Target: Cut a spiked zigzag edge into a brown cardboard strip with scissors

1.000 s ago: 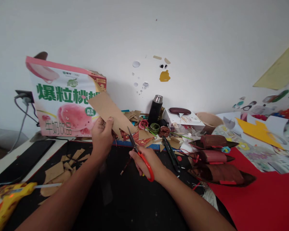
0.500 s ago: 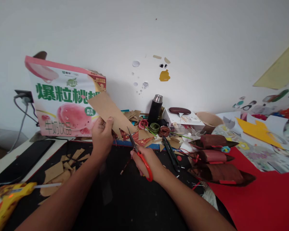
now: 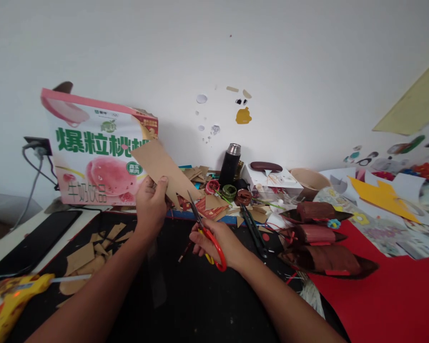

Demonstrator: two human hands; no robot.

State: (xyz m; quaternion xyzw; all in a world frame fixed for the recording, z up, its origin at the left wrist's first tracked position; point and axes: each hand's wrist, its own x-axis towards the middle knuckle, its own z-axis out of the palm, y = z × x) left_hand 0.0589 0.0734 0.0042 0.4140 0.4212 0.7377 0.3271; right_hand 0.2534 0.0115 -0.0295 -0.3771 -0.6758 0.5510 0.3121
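- Card (image 3: pixel 164 164) is slanting in mid-air over the far side of the surface (image 3: pixel 200 305), upper end overlapping the carton (image 3: pixel 100 143) in view.
- Left hand (image 3: pixel 151 205): grip is pinching the card low down, thumb on the near face; staying put versus a second ago.
- Right hand (image 3: pixel 219 238): grip is holding the scissors (image 3: pixel 196 213), blades pointing up at the card, looking nearly closed.
- Just changed: right fingers are spreading, yellow handle (image 3: pixel 209 259) now showing more.
- Meaning: probably re-seating the grip rather than cutting; whether blades are touching card, cannot tell.
- Scraps (image 3: pixel 80 258) and glue gun (image 3: pixel 23 297) are lying left, cutter (image 3: pixel 253 228) right.
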